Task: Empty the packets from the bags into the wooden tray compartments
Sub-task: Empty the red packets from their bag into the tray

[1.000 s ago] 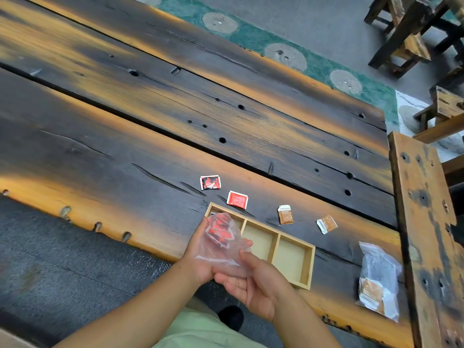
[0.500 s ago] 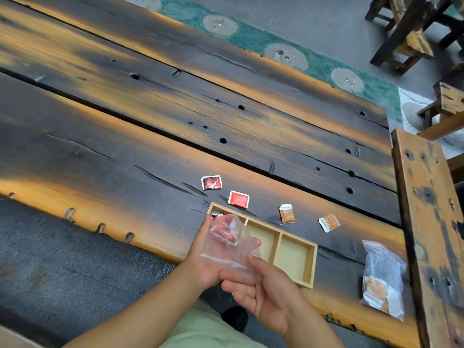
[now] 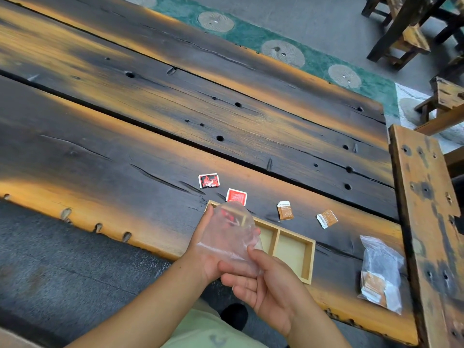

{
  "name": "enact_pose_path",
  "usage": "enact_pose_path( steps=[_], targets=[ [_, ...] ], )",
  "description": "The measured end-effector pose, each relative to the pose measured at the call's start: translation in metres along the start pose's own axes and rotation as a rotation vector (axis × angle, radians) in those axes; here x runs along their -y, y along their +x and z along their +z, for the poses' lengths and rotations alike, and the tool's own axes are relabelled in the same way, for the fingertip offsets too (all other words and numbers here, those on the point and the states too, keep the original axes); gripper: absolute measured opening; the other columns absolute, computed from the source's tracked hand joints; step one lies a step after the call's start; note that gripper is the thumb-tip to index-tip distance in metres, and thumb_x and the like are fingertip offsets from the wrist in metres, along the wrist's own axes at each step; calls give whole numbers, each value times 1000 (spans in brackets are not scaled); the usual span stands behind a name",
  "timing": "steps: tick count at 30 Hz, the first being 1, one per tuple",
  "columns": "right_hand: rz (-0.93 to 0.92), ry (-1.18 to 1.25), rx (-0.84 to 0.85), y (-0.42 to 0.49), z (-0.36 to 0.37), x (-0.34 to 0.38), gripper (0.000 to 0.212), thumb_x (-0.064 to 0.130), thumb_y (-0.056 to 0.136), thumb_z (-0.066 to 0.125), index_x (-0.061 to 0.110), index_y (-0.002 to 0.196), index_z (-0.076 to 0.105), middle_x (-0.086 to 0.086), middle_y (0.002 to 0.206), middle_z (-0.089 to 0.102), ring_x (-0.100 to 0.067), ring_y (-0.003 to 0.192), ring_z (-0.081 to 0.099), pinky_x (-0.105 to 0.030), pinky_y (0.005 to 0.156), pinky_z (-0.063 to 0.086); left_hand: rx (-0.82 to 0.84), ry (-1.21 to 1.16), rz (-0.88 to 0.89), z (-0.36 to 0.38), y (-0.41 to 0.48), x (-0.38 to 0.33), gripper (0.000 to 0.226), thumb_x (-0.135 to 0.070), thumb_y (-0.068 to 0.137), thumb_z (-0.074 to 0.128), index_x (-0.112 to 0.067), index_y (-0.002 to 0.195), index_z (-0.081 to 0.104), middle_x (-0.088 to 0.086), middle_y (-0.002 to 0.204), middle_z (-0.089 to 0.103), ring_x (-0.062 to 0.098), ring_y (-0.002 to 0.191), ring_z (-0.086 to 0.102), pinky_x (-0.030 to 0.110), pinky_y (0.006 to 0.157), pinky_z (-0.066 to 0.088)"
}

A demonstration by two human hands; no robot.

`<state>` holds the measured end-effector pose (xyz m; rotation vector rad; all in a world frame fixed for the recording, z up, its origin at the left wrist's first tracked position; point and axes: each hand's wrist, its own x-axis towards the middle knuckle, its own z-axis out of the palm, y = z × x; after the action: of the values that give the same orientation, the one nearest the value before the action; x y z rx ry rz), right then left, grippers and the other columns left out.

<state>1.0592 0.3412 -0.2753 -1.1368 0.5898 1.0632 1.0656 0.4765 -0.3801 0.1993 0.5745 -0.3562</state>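
Both hands, left hand (image 3: pixel 204 249) and right hand (image 3: pixel 266 285), gripped the clear bag (image 3: pixel 227 237); it had tilted further toward the tray's (image 3: pixel 310 259) 9 o'clock compartment; red packets (image 3: pixel 229 218) remained inside, emptying unfinished.

Both hands meet, left (image 3: pixel 203 247) palm up, right (image 3: pixel 266 285) fingers pinching.

Dark plank table (image 3: pixel 150 146) bears wooden tray (image 3: pixel 309 259), four packets, a bag (image 3: pixel 381 270).

Soft even daylight, faint shadows; wide-angle bending at edges (far-left table (image 3: pixel 75 59) motion-smeared).
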Motion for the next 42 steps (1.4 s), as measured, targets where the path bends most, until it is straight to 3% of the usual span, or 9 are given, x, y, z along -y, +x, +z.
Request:
enact_pose_path(
  steps=[5,15,20,22,24,28,35,38,42],
  targets=[
    [6,-60,-3,2,-2,-4,36,23,106,43,-7,120,57,-30,99,75,-26,58,74,-26,44,57,11,17,-26,1,-5,0,52,-61,89,49,-29,127,34,19,112,54,37,95,61,47,81,50],
    [-142,-232,-138,10,-15,-5,23,18,105,46,5,112,63,-21,96,78,-29,71,76,-27,52,60,-48,232,-36,13,6,-33,71,-44,77,77,-5,134,59,24,137,56,41,121,59,57,107,42],
    [-342,-372,-303,17,-30,-3,19,18,102,53,4,106,65,-20,94,77,-34,82,76,-42,71,64,-10,363,15,49,18,-42,44,-41,89,66,-10,120,69,17,111,71,34,100,68,52,92,53],
    [-408,-386,-360,19,-37,-2,16,17,100,57,5,96,67,-24,99,74,-39,90,74,-49,77,63,3,477,56,59,26,-39,49,-31,87,72,-7,129,61,16,114,70,32,100,69,51,88,55],
    [-443,-383,-391,19,-47,0,16,17,98,60,12,85,69,-18,98,76,-30,90,74,-38,72,63,0,578,90,64,37,-31,65,-17,80,77,-5,137,50,18,120,68,35,103,68,49,86,56],
    [-482,-347,-418,13,-78,6,20,26,99,58,10,99,69,-4,99,79,-19,98,74,-40,88,54,66,635,32,76,50,-6,42,-4,90,61,-9,131,53,24,128,63,41,110,66,55,91,54],
    [-541,-161,-400,15,-164,43,30,20,96,63,-10,103,64,-19,95,74,-24,82,74,-34,75,59,93,751,-48,84,79,56,37,-1,95,55,-6,131,56,23,126,65,37,121,60,49,105,47],
    [-553,-218,-447,13,-208,54,19,11,94,64,-8,90,66,-16,74,61,-18,61,58,-26,58,50,74,789,-4,93,95,87,31,-4,97,53,-3,127,59,22,122,68,33,111,66,43,95,54],
    [-576,-328,-507,15,-275,69,21,9,92,66,10,71,63,-1,61,56,-11,55,50,-26,61,42,-94,1096,97,104,119,123,25,8,92,54,-8,100,71,23,102,72,20,73,64,26,59,57]
  ],
)
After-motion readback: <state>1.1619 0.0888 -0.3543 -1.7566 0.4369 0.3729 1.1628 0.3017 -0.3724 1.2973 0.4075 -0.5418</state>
